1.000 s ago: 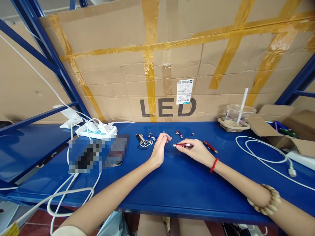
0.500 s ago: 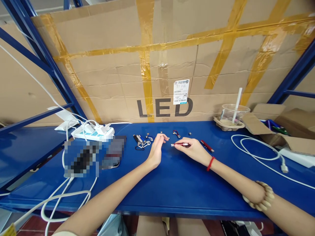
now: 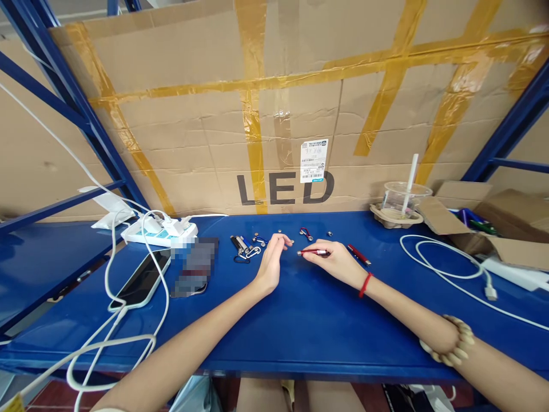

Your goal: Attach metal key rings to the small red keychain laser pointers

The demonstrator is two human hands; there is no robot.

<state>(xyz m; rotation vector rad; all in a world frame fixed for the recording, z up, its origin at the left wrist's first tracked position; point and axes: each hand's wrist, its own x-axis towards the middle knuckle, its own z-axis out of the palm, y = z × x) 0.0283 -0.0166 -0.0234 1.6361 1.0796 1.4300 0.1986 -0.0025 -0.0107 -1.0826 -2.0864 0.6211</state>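
Note:
My right hand [image 3: 335, 258] grips a slim red metal tube [image 3: 315, 252] with a silver end, between thumb and fingers. The tube lies level just above the blue table, its silver end toward my left hand [image 3: 271, 263]. That hand rests on its edge with the fingers stretched forward and slightly bent. A tiny silvery piece [image 3: 292, 243] shows at its fingertips; whether they touch it I cannot tell. Right of my right hand lies another red tube [image 3: 359, 254]. Beyond the hands are a red carabiner clip [image 3: 306, 233] and a small metal piece [image 3: 329, 233].
Left of my hands are small tubes with clips [image 3: 244, 247], a phone [image 3: 141, 280], a blurred dark flat object [image 3: 195, 269] and a power strip [image 3: 160, 233] with white cables. A plastic cup [image 3: 401, 199], an open carton [image 3: 508, 229] and a white cable [image 3: 450, 286] are on the right.
Both hands keep nearly the same pose, with the red tube still in my right hand. The whole view has shifted slightly, putting things a little further left.

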